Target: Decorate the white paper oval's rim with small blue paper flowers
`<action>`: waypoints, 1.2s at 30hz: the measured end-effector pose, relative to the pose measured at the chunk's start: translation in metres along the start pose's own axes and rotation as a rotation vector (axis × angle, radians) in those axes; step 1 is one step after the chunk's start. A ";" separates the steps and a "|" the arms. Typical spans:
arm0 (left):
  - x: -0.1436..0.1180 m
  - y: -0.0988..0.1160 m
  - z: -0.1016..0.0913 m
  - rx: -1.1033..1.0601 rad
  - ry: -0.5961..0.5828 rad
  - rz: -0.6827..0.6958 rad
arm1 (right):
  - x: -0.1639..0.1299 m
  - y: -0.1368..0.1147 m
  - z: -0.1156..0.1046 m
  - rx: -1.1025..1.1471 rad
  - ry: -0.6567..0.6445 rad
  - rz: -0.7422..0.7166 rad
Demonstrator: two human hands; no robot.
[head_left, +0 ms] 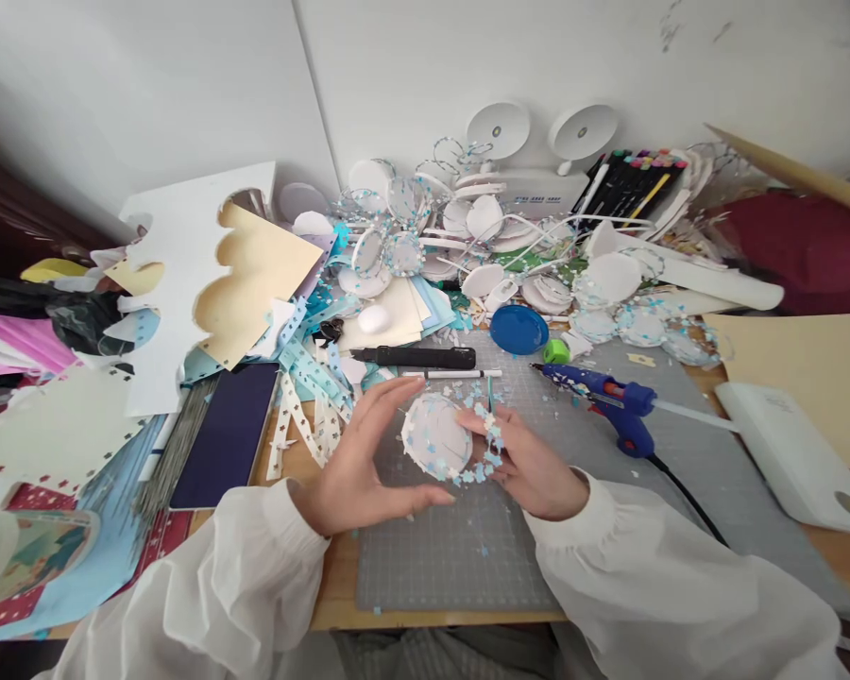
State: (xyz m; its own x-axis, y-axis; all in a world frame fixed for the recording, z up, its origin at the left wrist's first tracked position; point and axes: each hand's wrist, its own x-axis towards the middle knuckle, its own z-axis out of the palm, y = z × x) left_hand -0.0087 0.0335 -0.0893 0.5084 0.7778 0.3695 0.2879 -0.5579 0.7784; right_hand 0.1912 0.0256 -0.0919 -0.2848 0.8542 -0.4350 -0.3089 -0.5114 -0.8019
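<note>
A round white disc (435,436) trimmed with tiny blue and white flower shapes is held above the grey cutting mat (460,567). My right hand (531,463) pinches its right edge, thumb on the face. From that edge a curved strand of small blue and white flowers (494,439) loops over my right fingers. My left hand (365,463) curves in a wide C around the disc's left side, thumb and fingers apart; whether a fingertip touches the rim is hard to tell. Behind the disc lie a black-handled tool (425,358) and a thin white pen (460,375).
A blue glue gun (602,392) with its cord lies right of my hands. Near it are a blue oval lid (518,329) and a green roll (556,351). Many flowered white discs (403,253) crowd the back. Left are a dark phone (225,439) and punched paper strips (312,378).
</note>
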 end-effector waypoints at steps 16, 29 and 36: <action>-0.003 -0.006 -0.001 -0.502 0.078 -0.360 | -0.009 -0.007 0.000 -0.036 0.025 -0.367; -0.003 -0.004 0.003 -0.365 0.056 -0.350 | -0.014 -0.002 0.003 -0.402 -0.124 -0.450; -0.003 -0.006 0.002 -0.374 0.055 -0.365 | -0.009 0.002 -0.001 -0.032 -0.183 -0.276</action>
State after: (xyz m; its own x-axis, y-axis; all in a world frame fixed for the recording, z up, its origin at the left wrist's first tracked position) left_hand -0.0104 0.0337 -0.0956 0.3831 0.9218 0.0590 0.1237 -0.1145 0.9857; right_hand 0.1940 0.0174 -0.0898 -0.3533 0.9276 -0.1215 -0.3696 -0.2577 -0.8928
